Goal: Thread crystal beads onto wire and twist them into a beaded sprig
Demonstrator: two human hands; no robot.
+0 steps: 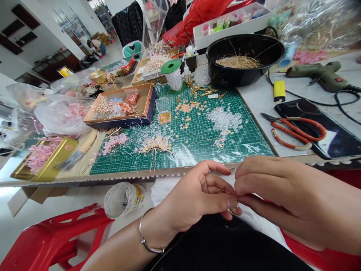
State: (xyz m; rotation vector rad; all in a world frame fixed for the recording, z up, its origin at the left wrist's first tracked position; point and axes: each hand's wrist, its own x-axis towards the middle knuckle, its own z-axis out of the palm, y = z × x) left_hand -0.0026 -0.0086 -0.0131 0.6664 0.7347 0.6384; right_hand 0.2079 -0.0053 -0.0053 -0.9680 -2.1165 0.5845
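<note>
Your left hand [201, 195] pinches a small gold-coloured piece [234, 211] over your black-clothed lap [222, 244], its fingertips close against your right hand [276, 188]. Before you, a green gridded cutting mat [200, 133] bears loose clear beads [224, 118]; red-handled metal pliers [291, 131] partly overlap a glossy black phone [337, 141].

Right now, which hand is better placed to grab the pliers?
Probably your right hand: it's nearer the pliers, over on the right. Your left hand is farther off, a small gold piece at its fingertips.
</note>
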